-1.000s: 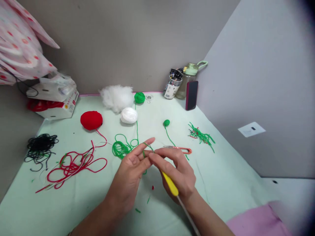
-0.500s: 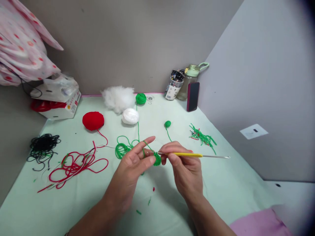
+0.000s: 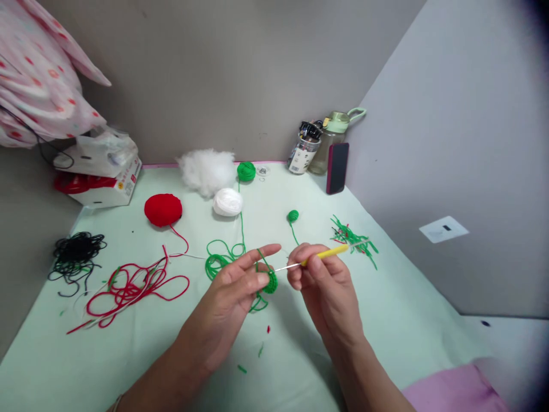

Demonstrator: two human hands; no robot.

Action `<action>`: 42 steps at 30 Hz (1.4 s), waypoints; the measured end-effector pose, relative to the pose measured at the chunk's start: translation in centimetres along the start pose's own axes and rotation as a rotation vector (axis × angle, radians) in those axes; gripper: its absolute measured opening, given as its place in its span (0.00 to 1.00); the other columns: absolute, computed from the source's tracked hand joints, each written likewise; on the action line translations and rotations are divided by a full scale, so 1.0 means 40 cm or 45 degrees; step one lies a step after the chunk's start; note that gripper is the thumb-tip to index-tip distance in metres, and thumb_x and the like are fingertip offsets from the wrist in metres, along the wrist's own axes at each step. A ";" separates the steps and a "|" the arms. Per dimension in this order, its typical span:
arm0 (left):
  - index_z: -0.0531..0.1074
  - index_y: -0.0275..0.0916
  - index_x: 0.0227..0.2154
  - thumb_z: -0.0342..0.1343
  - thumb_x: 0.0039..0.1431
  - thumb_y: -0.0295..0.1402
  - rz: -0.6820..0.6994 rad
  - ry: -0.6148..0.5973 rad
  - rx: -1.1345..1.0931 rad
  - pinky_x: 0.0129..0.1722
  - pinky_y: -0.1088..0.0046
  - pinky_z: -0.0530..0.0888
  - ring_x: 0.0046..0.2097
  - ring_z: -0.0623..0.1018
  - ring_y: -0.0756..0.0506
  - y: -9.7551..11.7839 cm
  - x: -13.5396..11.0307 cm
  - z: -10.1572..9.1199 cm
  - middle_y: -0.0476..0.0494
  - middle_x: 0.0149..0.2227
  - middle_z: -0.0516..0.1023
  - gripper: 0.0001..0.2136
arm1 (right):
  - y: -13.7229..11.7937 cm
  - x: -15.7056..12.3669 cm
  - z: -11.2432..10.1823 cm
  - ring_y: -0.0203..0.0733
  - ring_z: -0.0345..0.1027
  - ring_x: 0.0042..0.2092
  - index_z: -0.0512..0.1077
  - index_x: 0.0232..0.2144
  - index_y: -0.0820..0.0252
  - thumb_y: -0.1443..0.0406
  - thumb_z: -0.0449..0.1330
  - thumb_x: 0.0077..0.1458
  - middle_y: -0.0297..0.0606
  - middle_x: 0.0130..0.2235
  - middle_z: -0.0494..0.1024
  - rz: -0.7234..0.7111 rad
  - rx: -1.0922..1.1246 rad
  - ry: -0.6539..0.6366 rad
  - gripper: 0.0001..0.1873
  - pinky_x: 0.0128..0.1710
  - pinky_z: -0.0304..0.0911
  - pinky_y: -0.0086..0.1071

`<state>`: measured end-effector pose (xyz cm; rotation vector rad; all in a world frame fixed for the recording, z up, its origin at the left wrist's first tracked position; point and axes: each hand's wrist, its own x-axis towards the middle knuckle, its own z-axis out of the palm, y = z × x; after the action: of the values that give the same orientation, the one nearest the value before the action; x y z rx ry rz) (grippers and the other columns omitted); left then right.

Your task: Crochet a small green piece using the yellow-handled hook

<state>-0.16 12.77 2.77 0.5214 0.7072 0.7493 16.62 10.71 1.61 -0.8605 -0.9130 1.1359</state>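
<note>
My left hand (image 3: 240, 286) pinches a small round green crochet piece (image 3: 270, 282) between thumb and fingers. Its index finger points out to the right, with a strand of green yarn (image 3: 265, 258) running from it to the piece. In my right hand (image 3: 328, 280) is a crochet hook (image 3: 326, 254) with a yellow handle, gripped like a pencil. The hook's thin metal shaft reaches left, and its tip is at the upper edge of the piece. Loose green yarn (image 3: 217, 266) lies in coils behind my left hand, and part of it hangs below the fingers.
On the left lie a red yarn ball (image 3: 163, 210), tangled red yarn (image 3: 137, 289) and black yarn (image 3: 79, 249). White stuffing (image 3: 206, 173), a white ball (image 3: 227, 202) and a green ball (image 3: 246, 171) sit behind. A phone (image 3: 338, 167), pen cup (image 3: 304, 151) and green scraps (image 3: 355, 239) are on the right.
The hook has tilted, its handle end now higher, and my right hand has shifted slightly right, away from the piece. My left index finger has stretched further right.
</note>
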 end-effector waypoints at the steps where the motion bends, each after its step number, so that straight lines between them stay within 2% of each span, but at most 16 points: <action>1: 0.82 0.45 0.52 0.69 0.58 0.36 0.002 -0.020 0.002 0.55 0.64 0.64 0.46 0.75 0.44 -0.004 0.001 0.003 0.47 0.39 0.81 0.19 | 0.003 -0.002 0.001 0.35 0.69 0.28 0.83 0.34 0.56 0.58 0.67 0.64 0.35 0.30 0.77 -0.041 -0.030 -0.037 0.09 0.28 0.68 0.29; 4: 0.82 0.46 0.51 0.70 0.58 0.36 0.039 -0.027 0.039 0.56 0.64 0.65 0.45 0.77 0.45 -0.013 0.003 0.007 0.47 0.40 0.83 0.17 | 0.011 -0.008 0.005 0.38 0.73 0.32 0.84 0.37 0.53 0.58 0.66 0.66 0.37 0.33 0.80 -0.139 -0.137 -0.099 0.08 0.32 0.71 0.31; 9: 0.83 0.48 0.49 0.74 0.55 0.33 0.224 0.151 0.175 0.47 0.70 0.71 0.38 0.77 0.48 -0.014 0.002 0.002 0.53 0.32 0.78 0.18 | 0.011 -0.015 0.007 0.40 0.75 0.36 0.84 0.39 0.53 0.60 0.64 0.67 0.40 0.37 0.85 -0.224 -0.278 -0.059 0.08 0.33 0.71 0.33; 14: 0.84 0.46 0.48 0.73 0.55 0.33 0.216 0.189 0.210 0.32 0.73 0.71 0.28 0.74 0.53 -0.006 0.000 0.003 0.52 0.35 0.77 0.17 | 0.002 -0.005 0.011 0.35 0.72 0.29 0.80 0.36 0.55 0.58 0.65 0.66 0.37 0.35 0.83 -0.059 -0.072 0.017 0.10 0.31 0.71 0.31; 17: 0.84 0.44 0.48 0.73 0.55 0.33 0.200 0.177 0.199 0.32 0.72 0.74 0.28 0.77 0.52 -0.002 -0.001 0.007 0.50 0.35 0.77 0.17 | -0.004 0.001 0.011 0.36 0.70 0.27 0.76 0.34 0.56 0.54 0.65 0.65 0.36 0.32 0.82 0.042 -0.029 0.033 0.13 0.29 0.70 0.32; 20: 0.85 0.45 0.48 0.73 0.55 0.34 0.198 0.169 0.205 0.32 0.73 0.75 0.29 0.78 0.51 0.001 -0.002 0.009 0.50 0.36 0.76 0.16 | -0.006 0.000 0.005 0.35 0.71 0.27 0.76 0.34 0.56 0.55 0.63 0.68 0.36 0.33 0.83 0.039 -0.025 -0.001 0.13 0.30 0.70 0.32; 24: 0.85 0.47 0.48 0.72 0.56 0.33 0.226 0.159 0.249 0.32 0.75 0.75 0.29 0.79 0.52 0.002 -0.002 0.006 0.51 0.37 0.75 0.15 | -0.006 -0.014 -0.005 0.37 0.75 0.32 0.78 0.38 0.55 0.59 0.59 0.71 0.37 0.36 0.84 -0.120 -0.177 -0.052 0.11 0.34 0.72 0.33; 27: 0.84 0.48 0.48 0.71 0.58 0.34 0.273 0.180 0.299 0.32 0.75 0.75 0.29 0.78 0.52 0.000 -0.003 0.003 0.52 0.36 0.74 0.15 | -0.011 -0.025 -0.006 0.39 0.76 0.35 0.79 0.41 0.54 0.64 0.56 0.73 0.38 0.38 0.83 -0.311 -0.418 -0.072 0.11 0.36 0.73 0.35; 31: 0.84 0.49 0.48 0.69 0.59 0.32 0.346 0.268 0.424 0.34 0.74 0.74 0.30 0.76 0.52 -0.011 -0.006 0.004 0.52 0.34 0.75 0.14 | -0.020 -0.031 -0.003 0.42 0.77 0.39 0.78 0.45 0.53 0.70 0.54 0.72 0.38 0.38 0.83 -0.582 -0.758 -0.199 0.13 0.39 0.74 0.38; 34: 0.84 0.48 0.49 0.71 0.57 0.31 0.387 0.328 0.435 0.33 0.75 0.71 0.29 0.70 0.52 -0.021 -0.007 0.007 0.52 0.33 0.75 0.17 | -0.015 -0.038 -0.003 0.44 0.79 0.40 0.78 0.49 0.52 0.73 0.56 0.69 0.40 0.39 0.84 -0.795 -1.121 -0.277 0.16 0.38 0.75 0.38; 36: 0.83 0.48 0.53 0.71 0.56 0.33 0.311 0.289 0.295 0.33 0.76 0.69 0.30 0.68 0.52 -0.022 -0.005 0.008 0.52 0.33 0.74 0.20 | -0.005 -0.045 -0.005 0.46 0.80 0.42 0.80 0.51 0.48 0.74 0.59 0.65 0.40 0.42 0.84 -0.887 -1.304 -0.280 0.19 0.38 0.76 0.38; 39: 0.82 0.45 0.55 0.72 0.56 0.35 0.091 0.163 0.020 0.33 0.79 0.68 0.29 0.65 0.53 -0.013 -0.001 0.008 0.53 0.29 0.69 0.22 | 0.006 -0.049 -0.008 0.47 0.80 0.43 0.81 0.51 0.43 0.73 0.61 0.65 0.39 0.43 0.84 -0.862 -1.226 -0.176 0.20 0.40 0.76 0.41; 42: 0.84 0.42 0.51 0.72 0.56 0.34 0.064 0.131 -0.068 0.31 0.81 0.66 0.27 0.62 0.56 0.001 0.001 0.005 0.54 0.29 0.68 0.19 | 0.005 -0.038 -0.007 0.43 0.77 0.35 0.82 0.47 0.50 0.70 0.57 0.70 0.40 0.38 0.83 -0.659 -0.803 -0.007 0.14 0.32 0.74 0.38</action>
<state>0.00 12.79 2.90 0.4555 0.7693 0.8443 16.54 9.24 1.11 -1.0354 -1.4333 0.3950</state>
